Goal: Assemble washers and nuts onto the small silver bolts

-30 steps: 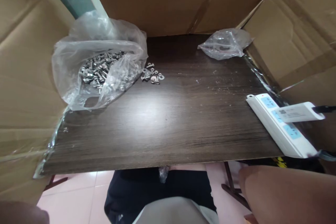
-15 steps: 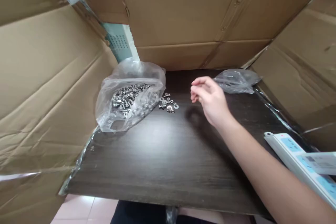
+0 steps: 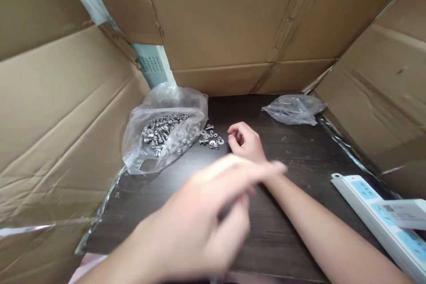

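Note:
My right hand (image 3: 248, 142) rests on the dark table with its fingers curled in toward the thumb. Whatever lies inside the curl is hidden. Just left of it is a small loose group of metal screws and washers (image 3: 212, 137). My left hand (image 3: 199, 213) hovers close to the camera, blurred, holding nothing visible. Its index finger stretches to the right and the thumb is apart below. Behind the loose hardware, to the left, a clear plastic bag (image 3: 133, 142) lies with its mouth wide, full of metal bolts (image 3: 159, 133).
Another clear plastic bag (image 3: 296, 108) lies crumpled at the back right. A white power strip (image 3: 362, 204) with a pale card-like piece (image 3: 404, 214) on it runs along the right edge. Cardboard walls (image 3: 233, 22) enclose the dark tabletop (image 3: 282, 239) at the back and sides.
My right hand has come down and left, from above the table to beside the loose hardware. My left hand has entered from the lower left. The view has shifted slightly.

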The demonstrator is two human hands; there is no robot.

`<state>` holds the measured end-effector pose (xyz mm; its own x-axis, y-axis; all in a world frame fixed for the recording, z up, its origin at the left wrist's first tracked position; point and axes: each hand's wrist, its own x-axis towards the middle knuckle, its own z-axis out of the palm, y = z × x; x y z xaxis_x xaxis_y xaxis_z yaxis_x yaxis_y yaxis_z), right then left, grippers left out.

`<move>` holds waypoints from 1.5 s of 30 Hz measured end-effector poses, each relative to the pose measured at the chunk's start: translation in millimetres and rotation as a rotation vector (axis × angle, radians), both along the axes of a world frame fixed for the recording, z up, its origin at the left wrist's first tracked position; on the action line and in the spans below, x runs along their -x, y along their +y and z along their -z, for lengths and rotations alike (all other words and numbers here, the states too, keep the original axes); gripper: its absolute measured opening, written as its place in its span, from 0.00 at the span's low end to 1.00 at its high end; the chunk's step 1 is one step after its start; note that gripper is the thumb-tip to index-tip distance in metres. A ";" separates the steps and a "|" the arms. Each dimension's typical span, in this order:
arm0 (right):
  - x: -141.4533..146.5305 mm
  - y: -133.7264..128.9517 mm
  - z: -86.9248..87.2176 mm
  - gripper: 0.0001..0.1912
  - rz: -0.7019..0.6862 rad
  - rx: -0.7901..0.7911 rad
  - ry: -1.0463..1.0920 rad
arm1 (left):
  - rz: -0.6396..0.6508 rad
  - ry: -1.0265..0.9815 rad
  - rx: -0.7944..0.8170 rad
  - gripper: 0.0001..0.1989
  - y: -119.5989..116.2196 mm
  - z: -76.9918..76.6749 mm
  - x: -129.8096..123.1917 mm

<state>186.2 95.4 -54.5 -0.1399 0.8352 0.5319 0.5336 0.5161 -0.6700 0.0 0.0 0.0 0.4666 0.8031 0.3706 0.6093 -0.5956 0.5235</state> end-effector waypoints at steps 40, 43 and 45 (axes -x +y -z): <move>6.7 -13.9 -1.8 0.05 -0.064 -0.018 -0.324 | 0.060 0.158 -0.190 0.05 93.3 49.7 13.2; 6.8 -13.3 -1.4 0.09 -0.092 -0.028 -0.343 | -0.018 0.160 -0.182 0.10 92.1 49.6 11.8; 7.0 -13.1 -0.5 0.10 -0.113 -0.036 -0.363 | -0.047 0.196 -0.202 0.10 91.1 48.3 12.0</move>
